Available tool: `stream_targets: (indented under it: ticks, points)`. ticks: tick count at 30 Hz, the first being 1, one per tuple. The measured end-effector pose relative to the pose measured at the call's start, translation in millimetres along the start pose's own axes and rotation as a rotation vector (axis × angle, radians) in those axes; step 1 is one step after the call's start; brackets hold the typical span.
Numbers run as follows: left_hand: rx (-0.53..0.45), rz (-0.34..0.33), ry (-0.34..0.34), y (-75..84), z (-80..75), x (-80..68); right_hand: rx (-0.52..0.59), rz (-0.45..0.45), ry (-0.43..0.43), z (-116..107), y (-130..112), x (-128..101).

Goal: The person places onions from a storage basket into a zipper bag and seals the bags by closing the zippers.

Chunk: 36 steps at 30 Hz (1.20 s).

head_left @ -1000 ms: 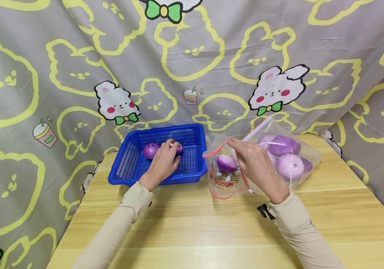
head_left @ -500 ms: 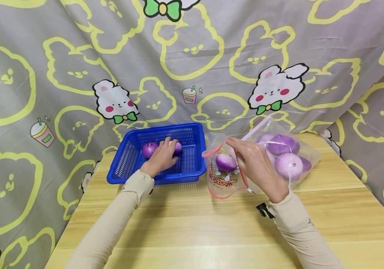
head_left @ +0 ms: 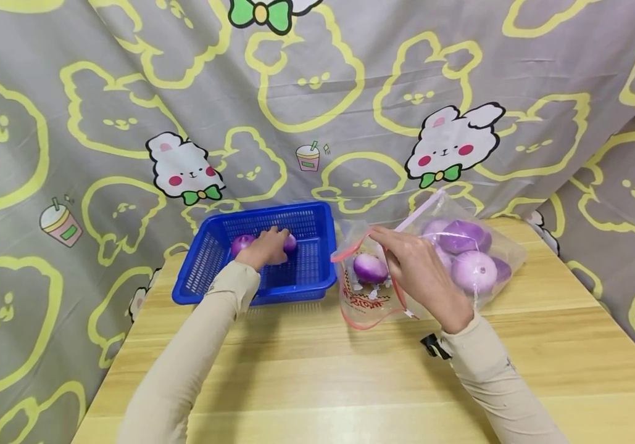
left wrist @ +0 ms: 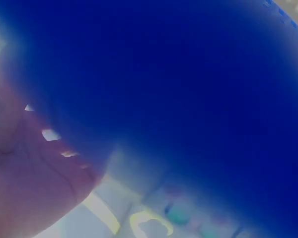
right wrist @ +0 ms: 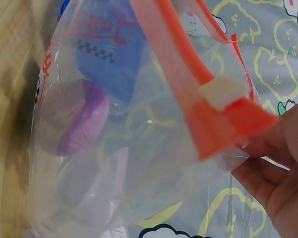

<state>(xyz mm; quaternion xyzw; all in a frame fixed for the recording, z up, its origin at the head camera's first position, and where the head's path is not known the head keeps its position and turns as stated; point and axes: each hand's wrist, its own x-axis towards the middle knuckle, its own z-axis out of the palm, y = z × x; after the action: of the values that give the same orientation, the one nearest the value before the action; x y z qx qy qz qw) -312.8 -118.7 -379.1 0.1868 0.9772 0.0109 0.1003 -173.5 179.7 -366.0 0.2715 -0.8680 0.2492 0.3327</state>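
In the head view my left hand (head_left: 264, 248) is inside the blue plastic basket (head_left: 308, 287), fingers curled around a purple onion (head_left: 290, 243). Another purple onion (head_left: 242, 244) lies to the hand's left, partly covered by it. The left wrist view is mostly blurred blue basket wall, so the fingertips are hidden there. With my right hand (head_left: 419, 265) I pinch the upper rim of a clear zip bag (head_left: 358, 317) and hold its mouth open. One onion (head_left: 371, 269) sits just inside the mouth; several more onions (head_left: 474, 271) fill the far end.
The basket and bag stand side by side on a wooden table (head_left: 317, 376). A grey patterned curtain (head_left: 306, 98) hangs right behind them. In the right wrist view the bag's orange zip strip (right wrist: 181, 64) carries a pale slider (right wrist: 223, 92).
My left hand has lowered over the right-hand onion in the basket, and its wrist has dropped toward the basket's front rim. The right hand still holds the bag's rim in the same place.
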Motion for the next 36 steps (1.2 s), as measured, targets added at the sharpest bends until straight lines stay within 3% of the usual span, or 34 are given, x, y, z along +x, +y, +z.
stream_targets:
  ticks: [4, 11, 18, 23, 29, 36]
  points:
    - [0.015, -0.038, -0.031, 0.2, -3.2, 1.4, 0.005, -0.001, -0.005, 0, -1, -1]
    - [0.025, -0.055, 0.014, -2.4, 1.4, 1.8, 0.003, -0.007, -0.002, -1, -1, -2]
    - [0.011, -0.013, 0.149, -16.4, 14.5, 0.5, 0.005, -0.004, -0.007, -1, 0, -3]
    - [-0.019, 0.064, 0.241, -23.5, 17.7, -5.4, 0.006, 0.004, -0.012, -1, 0, -2]
    - [-0.044, 0.138, 0.277, -26.2, 20.7, -10.6, 0.005, 0.003, -0.020, -2, -1, -2]
    - [-0.048, 0.165, 0.317, -31.7, 25.8, -11.7, -0.005, 0.011, -0.026, 0, 0, -3]
